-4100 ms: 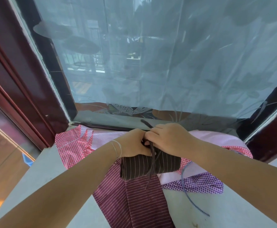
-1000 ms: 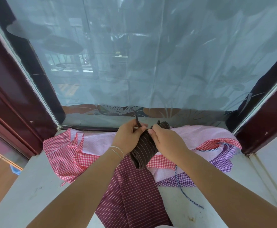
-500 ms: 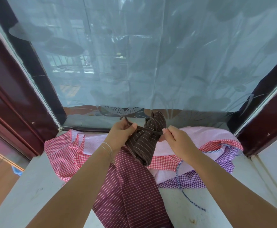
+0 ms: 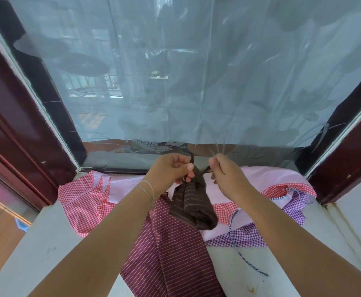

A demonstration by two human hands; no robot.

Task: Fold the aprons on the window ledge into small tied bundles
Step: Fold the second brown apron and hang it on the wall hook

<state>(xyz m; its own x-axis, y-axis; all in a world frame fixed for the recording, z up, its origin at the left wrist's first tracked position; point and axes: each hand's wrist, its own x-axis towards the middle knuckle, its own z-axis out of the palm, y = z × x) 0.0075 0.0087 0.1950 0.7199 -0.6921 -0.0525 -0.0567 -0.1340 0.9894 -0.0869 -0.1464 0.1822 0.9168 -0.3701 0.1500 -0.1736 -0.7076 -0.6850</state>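
Left hand (image 4: 171, 168) pinches tie | right hand (image 4: 226, 174) pinches tie | brown bundle (image 4: 193, 207) hangs

Bare window ledge (image 4: 250, 269) lies open at front right; spread aprons (image 4: 85, 202) cover the back, with the window pane (image 4: 196, 82) just behind.

You hold a matt woven brown striped bundle (image 4: 193, 205). Ledge (image 4: 261, 264): smooth, matt, stone-like, scuffed at lower right. Window frame (image 4: 14, 116) at left: glossy dark finish. Curtain (image 4: 218, 71): sheer cloth.
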